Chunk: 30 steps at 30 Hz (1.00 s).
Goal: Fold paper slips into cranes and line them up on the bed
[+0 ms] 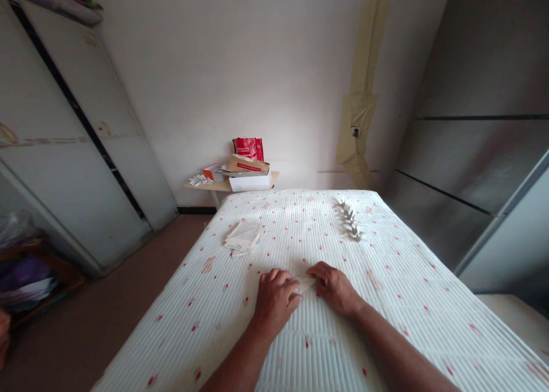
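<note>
A small folded piece of paper (pixel 305 284) lies between my hands, low over the bedspread. My left hand (pixel 277 297) grips its left end, with the fingers curled over it. At the other end, my right hand (pixel 334 288) pinches the paper's edge between thumb and fingers. Part of the paper is hidden under the left fingers. Beyond my left hand is a loose stack of printed paper sheets (pixel 244 237). Several folded paper cranes (pixel 349 221) stand in a row farther off to the right.
The white quilted bedspread (pixel 309 346) has red spots and spreads under everything. Behind its far edge, a small table (pixel 201 185) bears a white box (pixel 250 182), a red bag (pixel 249 148) and more folded paper. Cabinets flank both sides.
</note>
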Each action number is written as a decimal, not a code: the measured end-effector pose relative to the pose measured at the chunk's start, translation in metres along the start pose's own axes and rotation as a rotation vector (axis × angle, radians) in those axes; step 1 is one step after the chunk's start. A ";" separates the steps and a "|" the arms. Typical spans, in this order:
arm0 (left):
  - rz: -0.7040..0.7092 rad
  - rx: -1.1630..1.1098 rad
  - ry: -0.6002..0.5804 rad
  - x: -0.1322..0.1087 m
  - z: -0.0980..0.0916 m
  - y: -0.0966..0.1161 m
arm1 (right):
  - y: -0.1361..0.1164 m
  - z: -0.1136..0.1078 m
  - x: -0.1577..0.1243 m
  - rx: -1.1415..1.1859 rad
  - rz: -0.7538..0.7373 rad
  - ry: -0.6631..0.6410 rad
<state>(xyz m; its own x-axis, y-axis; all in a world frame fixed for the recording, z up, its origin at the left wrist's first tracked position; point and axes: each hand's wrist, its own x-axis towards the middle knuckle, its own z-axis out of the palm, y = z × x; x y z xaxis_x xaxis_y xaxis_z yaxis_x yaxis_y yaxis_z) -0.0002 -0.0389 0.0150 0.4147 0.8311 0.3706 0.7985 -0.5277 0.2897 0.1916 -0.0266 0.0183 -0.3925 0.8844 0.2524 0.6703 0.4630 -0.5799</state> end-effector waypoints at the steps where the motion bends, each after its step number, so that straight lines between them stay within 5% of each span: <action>1: 0.001 0.002 0.002 0.000 0.000 0.000 | 0.001 0.000 0.000 0.001 0.003 -0.010; 30: -0.026 -0.012 0.055 -0.002 0.010 -0.008 | -0.012 0.010 0.000 0.010 -0.206 0.027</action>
<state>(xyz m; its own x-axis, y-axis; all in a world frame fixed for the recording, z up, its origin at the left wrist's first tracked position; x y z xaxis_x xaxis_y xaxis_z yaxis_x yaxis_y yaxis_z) -0.0032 -0.0346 0.0032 0.3686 0.8339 0.4108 0.8037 -0.5080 0.3100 0.1773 -0.0333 0.0178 -0.5039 0.7721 0.3872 0.5710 0.6341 -0.5214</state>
